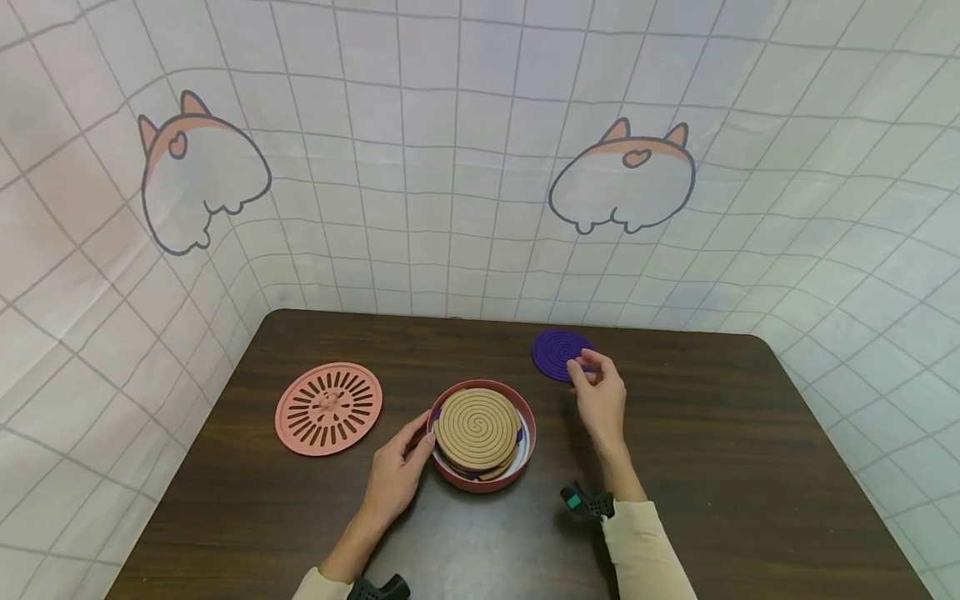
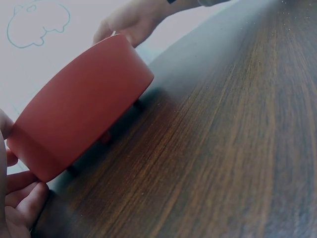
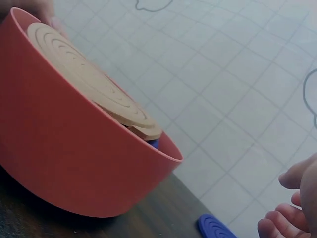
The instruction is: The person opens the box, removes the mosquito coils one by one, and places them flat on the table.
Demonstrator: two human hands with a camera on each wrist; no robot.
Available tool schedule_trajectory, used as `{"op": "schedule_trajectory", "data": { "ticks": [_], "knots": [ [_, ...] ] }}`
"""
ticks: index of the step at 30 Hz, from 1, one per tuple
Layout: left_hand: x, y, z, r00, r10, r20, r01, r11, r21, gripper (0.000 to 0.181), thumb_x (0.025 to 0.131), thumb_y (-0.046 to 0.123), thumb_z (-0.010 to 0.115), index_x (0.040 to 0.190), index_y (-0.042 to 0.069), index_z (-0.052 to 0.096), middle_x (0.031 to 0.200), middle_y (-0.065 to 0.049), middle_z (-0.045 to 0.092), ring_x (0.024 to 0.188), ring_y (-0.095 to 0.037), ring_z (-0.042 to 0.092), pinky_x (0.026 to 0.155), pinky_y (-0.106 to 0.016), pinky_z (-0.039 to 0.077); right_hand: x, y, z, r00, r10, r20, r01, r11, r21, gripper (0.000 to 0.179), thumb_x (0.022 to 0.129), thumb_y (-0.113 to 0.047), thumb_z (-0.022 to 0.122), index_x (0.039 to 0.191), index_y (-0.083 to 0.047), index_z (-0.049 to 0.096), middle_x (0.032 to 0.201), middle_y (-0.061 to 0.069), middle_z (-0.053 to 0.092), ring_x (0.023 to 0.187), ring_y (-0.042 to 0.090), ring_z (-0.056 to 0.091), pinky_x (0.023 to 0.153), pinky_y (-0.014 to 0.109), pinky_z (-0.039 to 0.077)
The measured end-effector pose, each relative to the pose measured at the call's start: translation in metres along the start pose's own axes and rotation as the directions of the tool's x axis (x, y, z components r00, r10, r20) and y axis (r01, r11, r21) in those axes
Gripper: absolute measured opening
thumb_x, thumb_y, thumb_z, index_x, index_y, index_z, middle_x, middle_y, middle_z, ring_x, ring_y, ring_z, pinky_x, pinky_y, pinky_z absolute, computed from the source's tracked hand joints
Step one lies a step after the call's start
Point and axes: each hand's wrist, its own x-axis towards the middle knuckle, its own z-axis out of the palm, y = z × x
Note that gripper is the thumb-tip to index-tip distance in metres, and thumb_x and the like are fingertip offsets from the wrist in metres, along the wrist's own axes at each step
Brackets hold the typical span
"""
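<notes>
A round red mosquito coil box stands on the table without its cover, a stack of coils inside. The topmost tan mosquito coil rises near the rim, with blue edges showing beneath it. My left hand holds the box at its left side, thumb at the rim and fingers against the outer wall. Flat near the table's back edge lies a purple-blue mosquito coil. My right hand hovers by its right edge, overlapping it in the head view; the right wrist view shows loosely bent fingers with nothing between them.
To the left of the box lies a pink slotted lid with a small raised middle. The dark wooden table meets a white gridded curtain behind and at both sides.
</notes>
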Motion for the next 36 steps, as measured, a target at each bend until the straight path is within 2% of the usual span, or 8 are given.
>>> {"op": "schedule_trajectory", "data": {
  "ticks": [3, 8, 10, 16, 22, 30, 36],
  "knots": [
    [0.0, 0.0, 0.0, 1.0, 0.0, 0.001, 0.0, 1.0, -0.005, 0.041, 0.101, 0.034, 0.059, 0.141, 0.022, 0.059, 0.139, 0.0, 0.063, 0.126, -0.014, 0.061, 0.102, -0.028, 0.051, -0.002, 0.0, 0.001, 1.0, 0.002, 0.017, -0.002, 1.0, 0.0, 0.04, 0.094, -0.019, 0.07, 0.128, 0.0, 0.062, 0.113, 0.014, 0.069, 0.077, 0.025, 0.068, 0.058, 0.016, 0.052],
    [0.0, 0.0, 0.001, 1.0, 0.009, -0.003, -0.009, 1.0, -0.017, 0.041, 0.101, 0.033, 0.059, 0.141, 0.021, 0.059, 0.139, -0.001, 0.063, 0.126, -0.014, 0.061, 0.1, -0.024, 0.051, -0.004, -0.003, 0.002, 0.999, 0.01, 0.042, -0.01, 1.0, 0.006, 0.041, 0.095, -0.019, 0.069, 0.13, 0.001, 0.06, 0.116, 0.018, 0.068, 0.072, 0.004, 0.063, 0.06, 0.015, 0.052],
    [0.0, 0.001, 0.0, 1.0, 0.011, -0.006, -0.011, 1.0, -0.021, 0.041, 0.101, 0.033, 0.059, 0.141, 0.021, 0.059, 0.138, -0.001, 0.064, 0.126, -0.013, 0.061, 0.1, -0.024, 0.051, -0.005, -0.004, 0.002, 0.999, 0.005, 0.043, -0.005, 1.0, 0.005, 0.04, 0.095, -0.02, 0.069, 0.129, 0.0, 0.061, 0.115, 0.017, 0.068, 0.071, 0.001, 0.061, 0.059, 0.015, 0.052],
    [0.0, 0.001, -0.001, 1.0, 0.005, -0.003, -0.005, 1.0, -0.01, 0.041, 0.101, 0.034, 0.06, 0.141, 0.022, 0.059, 0.138, 0.0, 0.064, 0.126, -0.013, 0.061, 0.101, -0.025, 0.051, -0.008, -0.01, 0.005, 0.999, -0.027, 0.046, 0.027, 1.0, 0.005, 0.035, 0.095, -0.019, 0.069, 0.125, -0.003, 0.064, 0.113, 0.014, 0.068, 0.076, 0.012, 0.064, 0.059, 0.015, 0.052],
    [0.0, 0.002, -0.001, 1.0, -0.001, 0.0, 0.001, 1.0, 0.011, 0.041, 0.102, 0.033, 0.059, 0.141, 0.022, 0.059, 0.139, 0.001, 0.063, 0.126, -0.012, 0.06, 0.102, -0.025, 0.05, -0.014, -0.016, 0.011, 0.995, -0.049, 0.09, 0.052, 0.998, -0.023, 0.032, 0.095, -0.019, 0.07, 0.123, -0.005, 0.065, 0.11, 0.012, 0.07, 0.073, 0.008, 0.061, 0.057, 0.016, 0.05],
    [0.0, 0.001, -0.001, 1.0, -0.011, 0.005, 0.011, 1.0, 0.011, 0.041, 0.102, 0.034, 0.059, 0.141, 0.023, 0.059, 0.139, 0.001, 0.063, 0.126, -0.013, 0.06, 0.102, -0.026, 0.05, -0.023, -0.022, 0.018, 0.983, -0.114, 0.146, 0.125, 0.99, -0.069, 0.032, 0.094, -0.017, 0.07, 0.123, -0.003, 0.065, 0.109, 0.013, 0.07, 0.073, 0.004, 0.058, 0.059, 0.015, 0.048],
    [0.001, 0.0, 0.0, 1.0, -0.009, 0.006, 0.009, 1.0, 0.011, 0.042, 0.101, 0.036, 0.059, 0.141, 0.024, 0.059, 0.139, 0.001, 0.063, 0.127, -0.014, 0.061, 0.103, -0.031, 0.051, -0.027, -0.027, 0.022, 0.977, -0.13, 0.166, 0.143, 0.987, -0.068, 0.032, 0.092, -0.016, 0.072, 0.122, -0.003, 0.066, 0.108, 0.013, 0.071, 0.076, 0.008, 0.058, 0.062, 0.014, 0.047]
  ]
}}
